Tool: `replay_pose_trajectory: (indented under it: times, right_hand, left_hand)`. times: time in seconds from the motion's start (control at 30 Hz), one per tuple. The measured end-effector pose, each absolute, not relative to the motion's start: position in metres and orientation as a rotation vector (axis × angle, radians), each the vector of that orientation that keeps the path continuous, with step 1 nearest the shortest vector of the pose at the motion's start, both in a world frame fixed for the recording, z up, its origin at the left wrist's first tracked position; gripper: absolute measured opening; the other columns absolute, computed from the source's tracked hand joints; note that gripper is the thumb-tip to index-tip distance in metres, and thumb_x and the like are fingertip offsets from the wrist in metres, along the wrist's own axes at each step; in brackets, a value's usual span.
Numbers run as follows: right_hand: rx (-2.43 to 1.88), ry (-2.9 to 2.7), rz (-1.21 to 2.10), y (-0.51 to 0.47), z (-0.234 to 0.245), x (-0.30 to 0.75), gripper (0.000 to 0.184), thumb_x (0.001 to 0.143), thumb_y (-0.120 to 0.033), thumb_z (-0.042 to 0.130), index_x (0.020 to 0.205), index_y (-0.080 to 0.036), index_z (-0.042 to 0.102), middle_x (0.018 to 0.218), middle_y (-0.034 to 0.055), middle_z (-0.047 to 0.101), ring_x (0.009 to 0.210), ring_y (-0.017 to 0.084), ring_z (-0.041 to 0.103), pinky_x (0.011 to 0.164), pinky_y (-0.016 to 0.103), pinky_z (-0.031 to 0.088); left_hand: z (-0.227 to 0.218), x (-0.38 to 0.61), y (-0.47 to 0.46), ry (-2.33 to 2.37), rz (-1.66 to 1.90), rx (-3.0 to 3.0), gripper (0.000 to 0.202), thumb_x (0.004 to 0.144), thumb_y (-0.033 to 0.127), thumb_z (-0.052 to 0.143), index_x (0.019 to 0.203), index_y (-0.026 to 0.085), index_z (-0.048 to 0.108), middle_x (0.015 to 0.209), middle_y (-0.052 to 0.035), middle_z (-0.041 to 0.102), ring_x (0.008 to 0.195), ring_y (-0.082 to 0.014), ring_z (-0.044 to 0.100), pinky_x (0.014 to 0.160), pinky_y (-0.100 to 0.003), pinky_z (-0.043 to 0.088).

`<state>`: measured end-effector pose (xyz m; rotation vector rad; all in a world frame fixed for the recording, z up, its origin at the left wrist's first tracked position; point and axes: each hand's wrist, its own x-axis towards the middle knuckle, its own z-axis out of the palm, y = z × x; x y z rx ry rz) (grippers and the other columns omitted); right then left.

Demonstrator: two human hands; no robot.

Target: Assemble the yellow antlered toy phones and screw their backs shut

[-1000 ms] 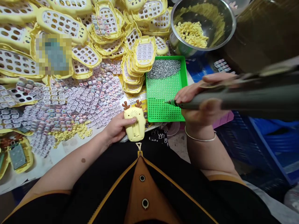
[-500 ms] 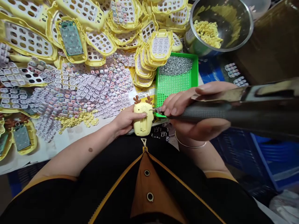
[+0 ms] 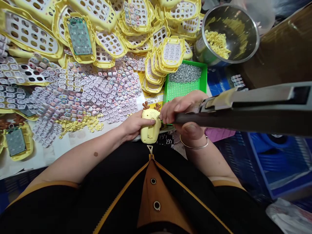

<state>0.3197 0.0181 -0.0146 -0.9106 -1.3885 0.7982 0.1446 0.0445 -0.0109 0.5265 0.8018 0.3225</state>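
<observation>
My left hand (image 3: 133,125) grips a small yellow toy phone (image 3: 150,130) with brown antlers, back side up, at the table's near edge. My right hand (image 3: 185,112) is wrapped round a long grey electric screwdriver (image 3: 243,109) that runs off to the right. The fingers cover its tip, which sits against the toy's upper right side. A green perforated tray (image 3: 186,87) with a heap of small silver screws (image 3: 185,72) lies just beyond my right hand.
Yellow keypad shells (image 3: 170,53) are stacked left of the tray and piled across the back. Pale button pads (image 3: 92,94) cover the table's middle. A steel bowl (image 3: 227,32) of small yellow parts stands at the back right. Blue crates (image 3: 280,162) sit low right.
My right hand brought the screwdriver from over the green tray leftward to the toy phone. The tip now meets the toy under my fingers. My left hand kept hold of the toy.
</observation>
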Motion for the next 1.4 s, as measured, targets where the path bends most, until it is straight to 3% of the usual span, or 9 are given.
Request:
replay_pose_trajectory:
  times: [0.13,0.27,0.37,0.47,0.6,0.8,1.23,1.4]
  right_hand:
    - [-0.569,-1.326,0.781,0.019,-0.004,0.311,0.029,0.079,-0.053,0.071,0.097,-0.035,0.057,0.059,-0.0082,0.056,0.045,0.014,0.052,0.05,0.033,0.052]
    - [-0.531,-1.348,0.75,0.013,0.018,0.303,0.023,0.082,-0.044,0.067,0.103,-0.034,0.063,0.056,-0.0086,0.054,0.041,0.012,0.052,0.04,0.027,0.047]
    - [-0.591,-1.306,0.654,0.009,0.034,0.308,0.038,0.082,-0.049,0.066,0.114,-0.03,0.067,0.056,-0.0072,0.054,0.041,0.013,0.051,0.038,0.028,0.049]
    - [-0.659,-1.209,0.47,0.016,0.039,0.321,0.032,0.082,-0.055,0.064,0.105,-0.034,0.071,0.05,-0.0079,0.049,0.036,0.012,0.045,0.036,0.028,0.046]
    - [-0.845,-1.156,0.344,0.032,0.017,0.34,0.028,0.081,-0.061,0.062,0.095,-0.037,0.063,0.049,-0.0082,0.041,0.035,0.013,0.04,0.039,0.03,0.04]
    - [-1.013,-1.161,0.306,0.041,-0.01,0.352,0.03,0.086,-0.065,0.052,0.101,-0.039,0.055,0.06,-0.0043,0.046,0.044,0.02,0.046,0.048,0.039,0.042]
    - [-0.977,-1.161,0.331,0.049,-0.011,0.355,0.028,0.081,-0.062,0.064,0.093,-0.038,0.062,0.049,-0.0077,0.043,0.035,0.014,0.04,0.037,0.032,0.036]
    - [-1.077,-1.184,0.309,0.047,-0.014,0.356,0.029,0.085,-0.066,0.057,0.097,-0.04,0.059,0.052,-0.0064,0.041,0.04,0.018,0.047,0.045,0.035,0.044]
  left_hand:
    - [-0.011,0.144,0.045,0.793,0.315,0.542,0.034,0.066,0.011,0.077,0.098,0.011,0.066,0.088,-0.0072,0.072,0.077,-0.0188,0.066,0.08,-0.036,0.052]
    - [-0.009,0.145,0.045,0.81,0.318,0.532,0.034,0.066,0.01,0.076,0.097,0.011,0.065,0.087,-0.0077,0.072,0.076,-0.0194,0.067,0.08,-0.037,0.052]
    - [-0.007,0.146,0.044,0.841,0.302,0.517,0.034,0.067,0.01,0.074,0.1,0.011,0.064,0.086,-0.0085,0.072,0.076,-0.0209,0.068,0.08,-0.04,0.053]
    - [-0.006,0.146,0.045,0.874,0.286,0.512,0.039,0.067,0.009,0.074,0.104,0.012,0.062,0.089,-0.0098,0.074,0.078,-0.0223,0.07,0.082,-0.043,0.054]
    - [-0.006,0.145,0.046,0.865,0.281,0.51,0.039,0.068,0.01,0.074,0.105,0.012,0.062,0.088,-0.0101,0.075,0.078,-0.0223,0.07,0.085,-0.043,0.054]
    - [-0.008,0.145,0.047,0.86,0.288,0.513,0.037,0.068,0.01,0.076,0.103,0.013,0.063,0.087,-0.0089,0.075,0.078,-0.0209,0.07,0.086,-0.042,0.054]
    - [-0.009,0.143,0.049,0.859,0.253,0.547,0.043,0.07,0.015,0.077,0.109,0.013,0.061,0.09,-0.0106,0.075,0.078,-0.0219,0.072,0.081,-0.04,0.056]
    - [-0.01,0.136,0.048,0.795,0.219,0.526,0.046,0.067,0.016,0.081,0.109,0.014,0.063,0.096,-0.0107,0.075,0.083,-0.0226,0.071,0.081,-0.039,0.055]
